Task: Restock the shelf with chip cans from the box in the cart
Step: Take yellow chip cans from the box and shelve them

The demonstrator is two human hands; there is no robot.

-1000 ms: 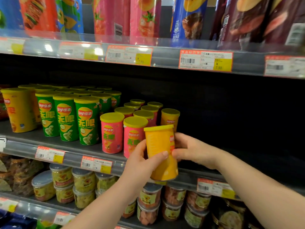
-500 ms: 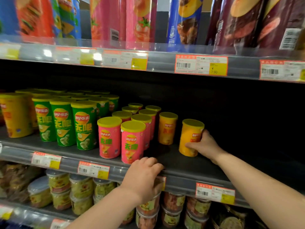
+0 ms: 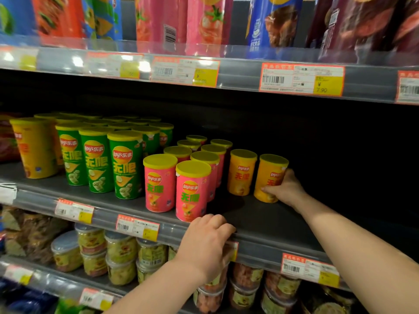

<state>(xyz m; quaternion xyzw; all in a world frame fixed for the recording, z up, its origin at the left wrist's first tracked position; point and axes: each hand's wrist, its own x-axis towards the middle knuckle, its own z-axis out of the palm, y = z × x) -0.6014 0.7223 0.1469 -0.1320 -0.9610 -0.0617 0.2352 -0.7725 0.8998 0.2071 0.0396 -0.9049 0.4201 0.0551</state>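
**Hands at the chip shelf: right on an orange can, left on the shelf lip**

Right hand: reaches deep onto the dark grey metal shelf. Fingers and thumb are wrapped round the lower right side of a short orange cardboard chip can with a yellow lid. The can's base sits on the shelf boards and it looks about upright.

Left hand: at the shelf's front edge, knuckles up, fingers curled over the lip. It holds no can. It lies just in front of the nearest pink can.

Task can's position: at the right end of the row, just beside a second orange can of the same kind, with a narrow gap between them. Right of the held can the shelf is dark and bare.

Neighbours, going left:
- short pink cans with yellow lids, several rows deep
- taller green cans with yellow lids, packed close
- tall yellow can at the far left

Shelf front: orange-and-yellow paper price labels sit behind a clear strip.

Above: glossy chip bags in pink, blue, red and dark purple stand on the upper shelf.

Below: clear plastic snack tubs are stacked in twos. Those under the left wrist are partly hidden.

Box and cart are out of view.
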